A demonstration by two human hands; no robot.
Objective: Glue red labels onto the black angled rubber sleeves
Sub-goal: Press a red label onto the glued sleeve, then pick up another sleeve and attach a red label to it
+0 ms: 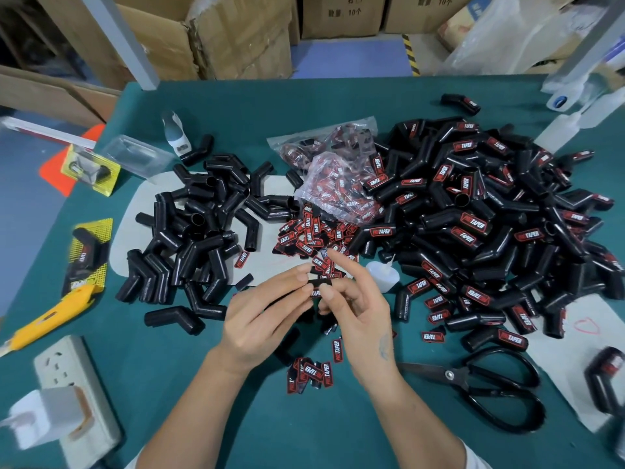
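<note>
My left hand [267,313] and my right hand [358,306] meet over the middle of the green table, and together their fingertips pinch one small label [319,283], dark side up. Loose red labels [311,236] lie in a heap just beyond my hands, and a few more red labels [313,370] lie near my wrists. Plain black angled sleeves [199,228] are piled on the left. A large pile of labelled sleeves [473,225] fills the right side. A small clear glue bottle [384,274] lies right of my right hand.
Black scissors [487,390] lie at the near right. A yellow utility knife [50,316] and a white power strip [67,394] sit at the near left. Clear bags of labels [338,164] lie behind the label heap. Cardboard boxes [236,38] stand beyond the table.
</note>
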